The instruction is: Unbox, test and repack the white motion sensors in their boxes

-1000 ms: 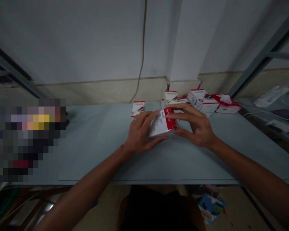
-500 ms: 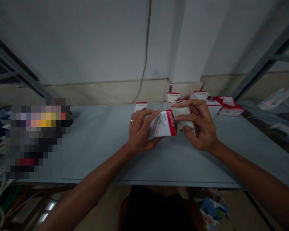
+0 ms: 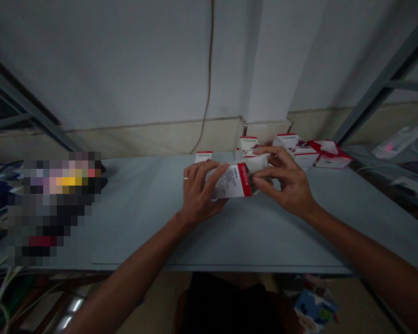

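Note:
A small white carton with a red band reading DETECTOR [image 3: 232, 182] is held just above the grey table [image 3: 146, 208]. My left hand [image 3: 199, 191] wraps round its left end, a ring on one finger. My right hand [image 3: 285, 183] is closed at the carton's right end, its fingers on the opened white flap [image 3: 257, 162]. What lies inside the carton is hidden.
Several more red-and-white cartons [image 3: 301, 153] lie at the table's back right by the wall; one small carton [image 3: 203, 156] stands behind my left hand. A cable [image 3: 209, 79] runs down the wall. Metal shelf struts [image 3: 379, 88] rise at the right, and a blurred patch sits at left.
The carton has been raised slightly and tilted. My right hand has moved from the carton's end to its opened flap, fingers curling in.

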Available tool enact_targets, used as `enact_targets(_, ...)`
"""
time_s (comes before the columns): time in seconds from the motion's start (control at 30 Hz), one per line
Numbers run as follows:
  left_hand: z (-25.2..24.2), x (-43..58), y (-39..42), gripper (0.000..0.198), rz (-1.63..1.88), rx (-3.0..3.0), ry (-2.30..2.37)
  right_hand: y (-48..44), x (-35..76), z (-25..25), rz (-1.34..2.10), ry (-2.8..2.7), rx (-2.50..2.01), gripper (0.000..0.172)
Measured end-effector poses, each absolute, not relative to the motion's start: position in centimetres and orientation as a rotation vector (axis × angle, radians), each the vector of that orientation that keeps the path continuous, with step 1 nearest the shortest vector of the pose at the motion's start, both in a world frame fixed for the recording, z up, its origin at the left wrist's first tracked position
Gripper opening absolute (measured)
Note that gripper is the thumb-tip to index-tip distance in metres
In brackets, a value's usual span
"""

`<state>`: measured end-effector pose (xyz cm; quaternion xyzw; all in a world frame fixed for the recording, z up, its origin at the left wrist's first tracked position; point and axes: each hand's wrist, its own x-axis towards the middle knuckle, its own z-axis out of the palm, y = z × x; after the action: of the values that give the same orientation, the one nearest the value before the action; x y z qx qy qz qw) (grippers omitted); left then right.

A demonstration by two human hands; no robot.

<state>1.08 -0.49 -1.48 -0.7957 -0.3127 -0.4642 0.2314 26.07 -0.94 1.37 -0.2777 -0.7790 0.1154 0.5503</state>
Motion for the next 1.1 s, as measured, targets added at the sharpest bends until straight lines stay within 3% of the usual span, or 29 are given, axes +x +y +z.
enact_targets(0.27,-1.3,0.1,0.1,0.067,-1.207,-2.060,-0.799,-0.7,26.2,0.4,0.450,-1.855,-0.818,0.029)
enact_targets(0.47,-1.1,0.0,0.0,0.070,-1.211,-2.053,-0.743,-0.3,26.5,0.4,0.315,-1.898,-0.829,0.038)
enact_targets(0.63,-1.2,0.4,-0.2,0.068,-1.190,-2.137,-0.715,0.2,26.8,0.2,0.156,-2.000,-0.733,0.035)
enact_targets(0.77,-1.2,0.5,-0.2,0.068,-1.193,-2.166,-0.728,-0.1,26.6,0.4,0.025,-1.965,-0.704,0.019)
enact_targets(1.1,-1.3,0.5,-0.2,0.069,-1.199,-2.195,-0.795,0.6,27.0,0.7,0.129,-2.025,-0.714,0.012)
